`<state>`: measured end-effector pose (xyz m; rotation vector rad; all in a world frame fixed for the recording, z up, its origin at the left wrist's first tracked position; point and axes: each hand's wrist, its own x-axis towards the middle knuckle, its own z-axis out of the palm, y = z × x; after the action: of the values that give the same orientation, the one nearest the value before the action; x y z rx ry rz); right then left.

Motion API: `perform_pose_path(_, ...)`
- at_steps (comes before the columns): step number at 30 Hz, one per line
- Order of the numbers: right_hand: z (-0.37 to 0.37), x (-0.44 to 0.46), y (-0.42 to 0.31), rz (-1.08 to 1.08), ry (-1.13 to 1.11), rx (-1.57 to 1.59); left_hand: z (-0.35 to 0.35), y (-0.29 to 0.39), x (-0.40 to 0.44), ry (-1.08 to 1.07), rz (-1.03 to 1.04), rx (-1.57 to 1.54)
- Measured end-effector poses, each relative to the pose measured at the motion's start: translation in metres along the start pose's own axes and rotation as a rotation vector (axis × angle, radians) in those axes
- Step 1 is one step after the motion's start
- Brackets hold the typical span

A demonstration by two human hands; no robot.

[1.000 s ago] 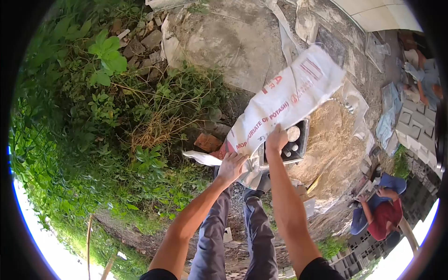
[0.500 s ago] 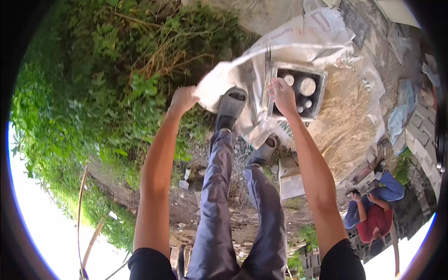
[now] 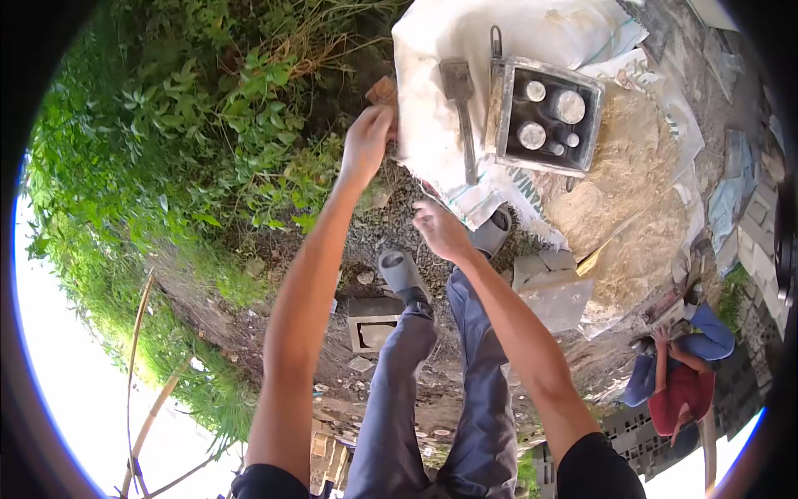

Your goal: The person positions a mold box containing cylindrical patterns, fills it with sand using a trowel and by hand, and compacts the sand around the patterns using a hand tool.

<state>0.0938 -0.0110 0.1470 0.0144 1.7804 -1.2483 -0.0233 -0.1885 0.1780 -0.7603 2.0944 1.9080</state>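
Note:
A white woven sack (image 3: 424,91) lies spread on the ground, and the fingers of my left hand (image 3: 368,143) are closed at its left edge; whether they pinch it is hard to see. My right hand (image 3: 440,231) is just off the sack's lower corner, fingers apart, holding nothing. On the sack lies a flat-bladed tool (image 3: 462,116) with a long handle. Right of it stands an open metal box mould (image 3: 496,108) with several pale round cylinders inside and a wire loop at its upper left.
Sandy powder (image 3: 619,191) is heaped right of the box. Grey slabs (image 3: 555,291) and a hollow block (image 3: 372,324) lie nearer my legs. Green plants (image 3: 183,141) fill the left side. A person in red (image 3: 682,399) sits at the lower right.
The sack, lifted by both hands earlier, now lies flat, with the tool fully visible. My right hand has left the box's edge and moved down and left. My feet have shifted.

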Motion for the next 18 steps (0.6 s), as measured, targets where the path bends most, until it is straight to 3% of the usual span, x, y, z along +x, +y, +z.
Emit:
perform_pose_path(3,0.059,0.006,0.002,-0.019,-0.123,-0.055,-0.047,-0.093,-0.090,0.309,-0.142,0.060)
perform_pose_path(4,0.085,0.009,0.011,-0.050,-0.139,-0.028,-0.074,-0.119,-0.128,0.275,-0.242,0.380)
perform_pose_path(6,0.130,0.006,0.016,-0.070,-0.185,-0.020,-0.117,-0.177,-0.196,0.367,-0.334,0.285)
perform_pose_path(8,0.170,0.004,0.014,-0.131,-0.201,-0.198,-0.171,-0.268,-0.255,0.375,-0.376,0.381)
perform_pose_path(9,0.201,0.009,0.031,-0.169,-0.201,-0.195,-0.183,-0.260,-0.273,0.319,-0.484,0.610)
perform_pose_path(12,0.260,0.018,0.039,-0.300,-0.294,-0.496,-0.227,-0.326,-0.327,0.308,-0.653,0.658)
perform_pose_path(17,0.333,0.034,0.060,-0.658,-0.428,-0.879,-0.257,-0.394,-0.374,0.559,-0.765,0.464)
perform_pose_path(18,0.345,0.037,0.065,-0.772,-0.442,-0.890,-0.260,-0.406,-0.379,0.565,-0.762,0.549)
